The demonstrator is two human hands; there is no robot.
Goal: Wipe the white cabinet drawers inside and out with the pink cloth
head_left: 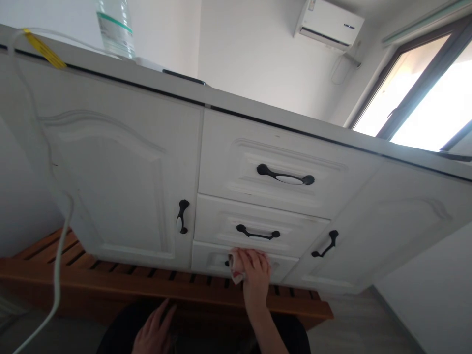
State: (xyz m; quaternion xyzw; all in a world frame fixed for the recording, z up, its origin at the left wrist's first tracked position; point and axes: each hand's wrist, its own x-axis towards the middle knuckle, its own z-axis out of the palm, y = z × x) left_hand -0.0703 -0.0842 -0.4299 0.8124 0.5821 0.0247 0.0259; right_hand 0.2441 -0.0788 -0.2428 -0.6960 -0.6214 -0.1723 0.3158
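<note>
My right hand [255, 275] presses a pinkish-white cloth [237, 267] against the front of the bottom drawer [209, 256], over its dark handle. Only the handle's left end shows beside the cloth. My left hand [154, 330] hangs low near my lap, fingers stretched out, with nothing visible in it. Above the right hand are the middle drawer's handle [258, 233] and the top drawer's handle [285, 176], both black with a white centre. All the drawers belong to a white cabinet [201, 147] with a door on each side.
A slatted wooden bench [165, 287] runs along the cabinet's foot. A white cable [58, 265] hangs down at the left, with a yellow tag [44, 49] near the top. On the cabinet top stand a clear plastic bottle [115, 29] and a flat dark-edged object [183, 76].
</note>
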